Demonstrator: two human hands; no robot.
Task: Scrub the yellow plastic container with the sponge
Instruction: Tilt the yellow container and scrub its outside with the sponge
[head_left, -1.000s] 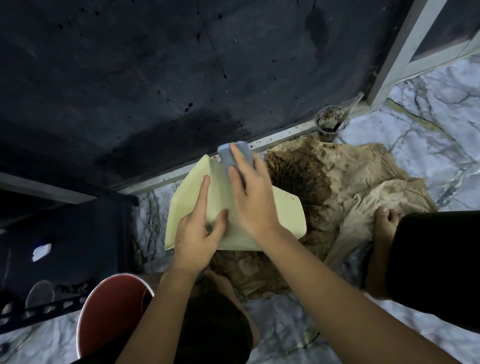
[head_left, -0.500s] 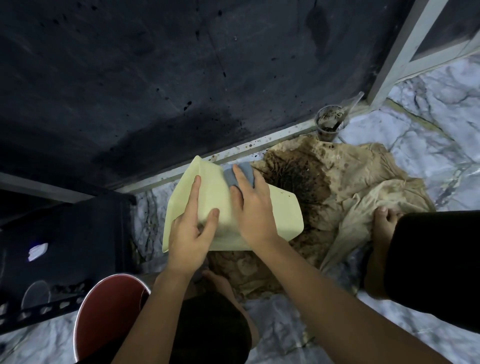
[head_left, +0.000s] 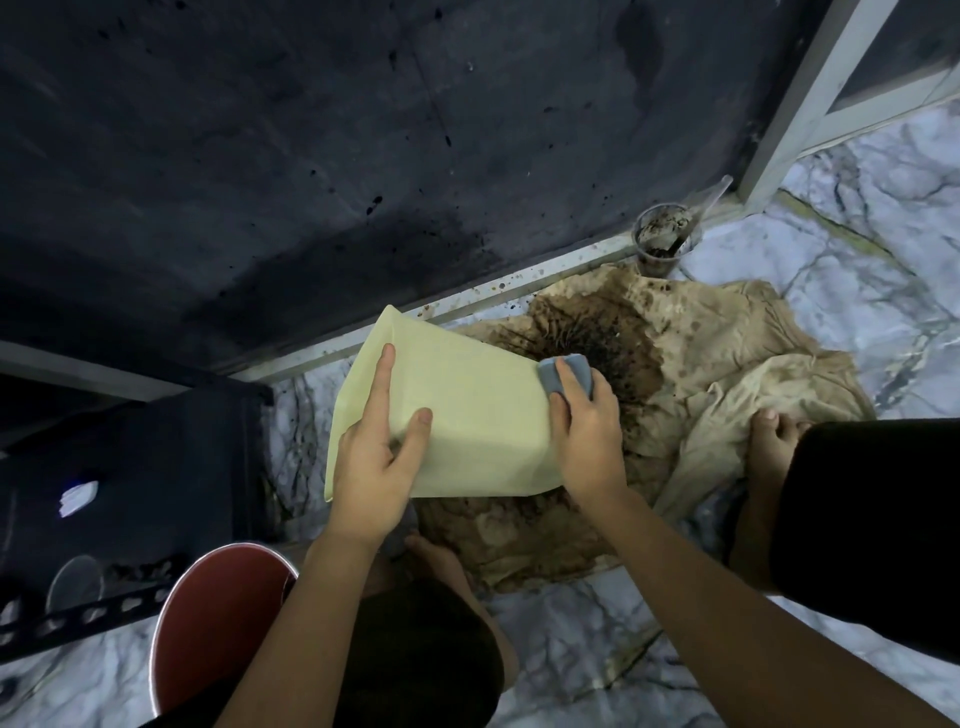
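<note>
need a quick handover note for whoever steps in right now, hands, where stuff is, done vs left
Left hand: grips the near left corner of the yellow plastic container, index finger flat along its top, holding it tilted above the stained cloth.
Right hand: holds the blue sponge against the container's right edge.
Nearby: dirty plastic cup by the door frame, red stool at lower left.
Done: the face in view looks free of marks.
Left: the faces out of view cannot be judged; carry on scrubbing and turn the container to check.

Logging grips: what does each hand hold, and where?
Left hand grips the yellow container at its near-left edge; right hand holds the blue sponge against its right edge.
</note>
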